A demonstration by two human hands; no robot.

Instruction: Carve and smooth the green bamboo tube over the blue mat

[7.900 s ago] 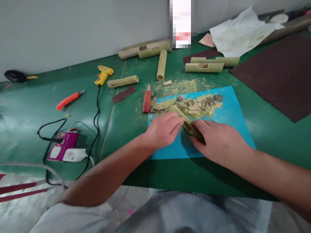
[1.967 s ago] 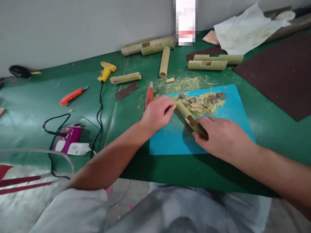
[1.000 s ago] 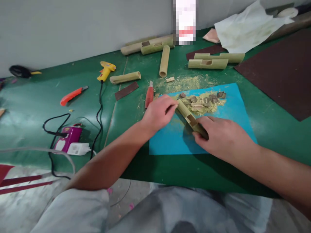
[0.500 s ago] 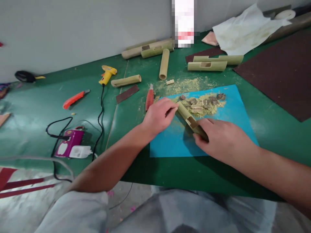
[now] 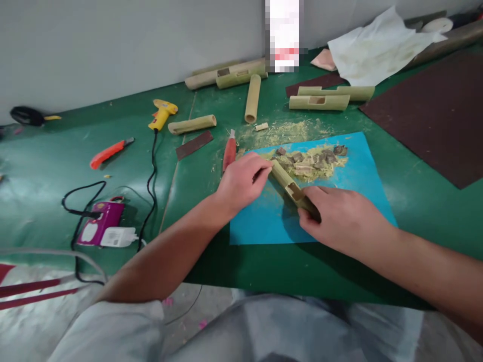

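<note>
My right hand [image 5: 339,213] is wrapped round the near end of a pale green bamboo tube [image 5: 281,176], which has a rectangular notch cut in its upper side. The tube is held at a slant over a blue sheet [image 5: 256,229]. My left hand [image 5: 245,178] is closed in a pinch, its fingertips at the tube's far end. A dark patch shows under its curled fingers, but what they hold is hidden. Beyond the tube, bamboo shavings [image 5: 311,173] and several small dark scraps [image 5: 324,158] lie on the sheet. A red-handled knife [image 5: 230,153] lies just past my left hand.
On the green table [image 5: 211,201] lie a yellow glue gun [image 5: 163,114], an orange cutter [image 5: 109,154], a purple power box [image 5: 101,221] with cords and a dark brown strip [image 5: 194,145]. Further bamboo tubes [image 5: 319,103] lie at the back. A large brown sheet [image 5: 433,115] covers the right side.
The whole view has shifted slightly, so things appear a little further left. Both hands keep the same hold, and the bamboo tube stays at nearly the same slant.
</note>
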